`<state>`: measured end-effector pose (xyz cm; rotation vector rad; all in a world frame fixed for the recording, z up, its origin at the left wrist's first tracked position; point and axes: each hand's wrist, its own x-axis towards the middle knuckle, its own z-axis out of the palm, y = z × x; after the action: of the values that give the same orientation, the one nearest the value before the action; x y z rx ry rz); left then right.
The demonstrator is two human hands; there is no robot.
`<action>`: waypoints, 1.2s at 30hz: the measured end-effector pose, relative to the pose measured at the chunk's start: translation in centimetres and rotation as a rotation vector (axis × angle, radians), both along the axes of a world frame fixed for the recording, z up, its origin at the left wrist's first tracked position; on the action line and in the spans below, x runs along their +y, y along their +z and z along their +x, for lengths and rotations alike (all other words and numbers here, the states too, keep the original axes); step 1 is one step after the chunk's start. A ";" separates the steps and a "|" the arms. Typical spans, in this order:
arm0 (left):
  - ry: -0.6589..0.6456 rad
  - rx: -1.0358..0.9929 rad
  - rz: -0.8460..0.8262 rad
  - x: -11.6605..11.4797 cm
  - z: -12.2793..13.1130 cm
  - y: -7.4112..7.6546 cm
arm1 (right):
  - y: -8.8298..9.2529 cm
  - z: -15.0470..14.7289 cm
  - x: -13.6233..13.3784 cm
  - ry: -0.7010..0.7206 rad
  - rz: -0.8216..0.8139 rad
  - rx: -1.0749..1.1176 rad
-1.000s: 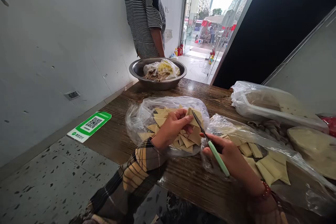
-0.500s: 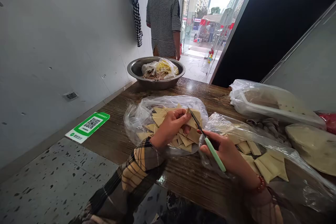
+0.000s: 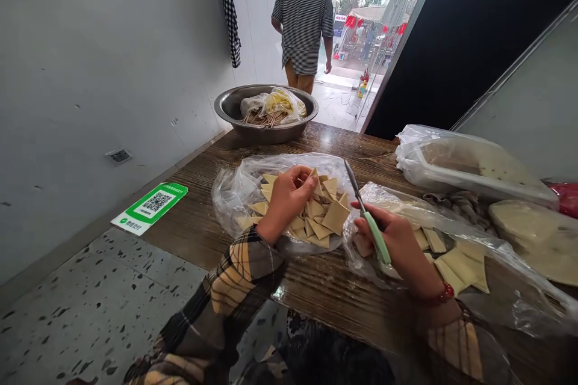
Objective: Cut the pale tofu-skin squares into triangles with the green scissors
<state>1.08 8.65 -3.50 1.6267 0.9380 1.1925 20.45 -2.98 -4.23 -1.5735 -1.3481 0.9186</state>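
Note:
My left hand (image 3: pixel 285 197) rests on a heap of tan triangular tofu-skin pieces (image 3: pixel 326 218) lying on a clear plastic bag (image 3: pixel 235 195), its fingers curled among the top pieces. My right hand (image 3: pixel 397 243) is closed round the pale green handle of a small knife (image 3: pixel 365 212), whose blade points up and away, just right of the heap. Under and right of that hand lies a second plastic bag (image 3: pixel 497 277) holding larger rectangular sheets (image 3: pixel 465 267).
A steel basin (image 3: pixel 266 113) with bagged skewers stands at the wooden table's (image 3: pixel 334 301) far end. Bagged trays (image 3: pixel 469 162) fill the right side. A green QR sign (image 3: pixel 150 207) lies at the left edge. A person in a striped shirt (image 3: pixel 304 21) stands near the doorway.
The cut piece has dropped onto the heap; my left hand sits lower on it. The knife has lifted off to the right. The striped-shirted person has walked off toward the door.

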 end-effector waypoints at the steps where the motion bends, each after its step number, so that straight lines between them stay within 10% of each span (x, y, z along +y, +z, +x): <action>1: 0.063 0.056 0.082 0.2 -0.1 -0.1 | 0.0 0.2 0.0 -0.017 -0.001 0.048; 6: 0.211 0.291 0.432 -0.1 0.1 -0.5 | 0.1 0.7 -0.2 -0.056 0.030 0.126; 16: -0.193 0.865 0.820 -2.0 1.3 -0.5 | 0.1 0.5 -0.2 -0.034 0.034 0.114; 26: -0.275 0.577 0.632 -1.6 1.6 -0.8 | 0.1 0.5 -0.2 -0.051 0.037 0.139; 36: -0.023 -0.131 -0.058 -0.5 0.5 0.1 | 0.4 0.3 -0.4 -0.079 0.037 0.243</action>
<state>1.55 8.15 -3.41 1.4908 0.8609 1.2288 20.74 -3.41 -3.81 -1.4262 -1.1182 0.9956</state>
